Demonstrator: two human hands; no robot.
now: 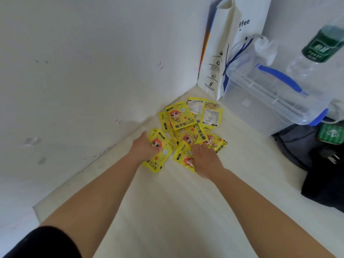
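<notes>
Both hands reach into a pile of flat yellow foil hand-warmer packets [188, 131] heaped in the far corner of the pale wooden table [167, 202], against the white walls. The left hand [145, 147] curls its fingers round the leftmost packet [158, 159], gripping it. The right hand [204, 159] pinches the nearest packet [181, 157] at the pile's front edge. A white paper bag [223, 53], a clear plastic box [270, 94] with a blue handle and a green-labelled water bottle [320, 47] stand to the right.
</notes>
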